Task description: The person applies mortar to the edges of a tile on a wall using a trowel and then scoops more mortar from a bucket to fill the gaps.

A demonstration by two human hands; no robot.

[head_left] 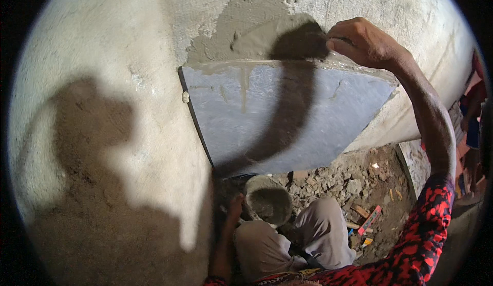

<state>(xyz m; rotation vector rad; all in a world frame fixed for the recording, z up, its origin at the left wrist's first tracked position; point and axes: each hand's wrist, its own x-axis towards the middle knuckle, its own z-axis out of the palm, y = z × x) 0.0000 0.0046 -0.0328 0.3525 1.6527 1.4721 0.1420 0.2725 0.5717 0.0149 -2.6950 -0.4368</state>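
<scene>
At 6 o'clock, bent knees in pale trousers point(323, 229) flank a round, mortar-stained bucket point(262, 183). The left hand point(235, 206) is at the bucket's 9 o'clock side, close to the rim; its grip cannot be determined. At 4 o'clock, a red bar-shaped tool point(370, 220) lies on brown, stony rubble point(354, 186). Beyond the bucket, a blue-grey, flat, tapered slab point(328, 111) occupies the centre, against the wall. Wet grey mortar point(241, 34) covers the off-white, rough wall point(118, 39) at 12 o'clock, along the slab's far edge. The right hand point(359, 42), at 2 o'clock, is closed, fingers curled, beside this mortar; any held item is indistinct.
</scene>
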